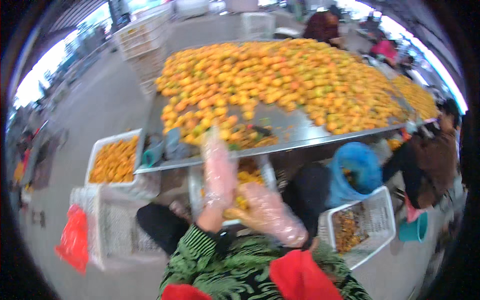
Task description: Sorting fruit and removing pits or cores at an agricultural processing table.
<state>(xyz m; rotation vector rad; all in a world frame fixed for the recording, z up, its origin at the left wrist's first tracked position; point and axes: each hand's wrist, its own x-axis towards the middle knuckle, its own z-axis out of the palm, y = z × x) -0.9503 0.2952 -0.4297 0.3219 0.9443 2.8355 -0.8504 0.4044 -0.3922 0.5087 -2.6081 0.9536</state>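
My left hand (219,168), in a clear plastic glove, reaches over the near edge of a metal-topped table (300,122). Its blurred fingers are stretched towards a heap of orange-yellow fruit (262,71); whether they touch any is unclear. Closer to my lap is my right hand (272,210), also gloved in clear plastic. A tan, stick-like thing (240,215) shows beside its fingers, too blurred to name or to tell if it is gripped. Below both hands, a pale crate (270,172) with yellow pieces (249,178) sits between my knees.
A white crate of orange fruit (114,159) stands left, behind another white crate (123,225) and a red plastic bag (75,238). To the right are a blue bucket (337,183), a crate of scraps (347,228) and a seated person (431,161). Stacked crates (138,41) rise behind.
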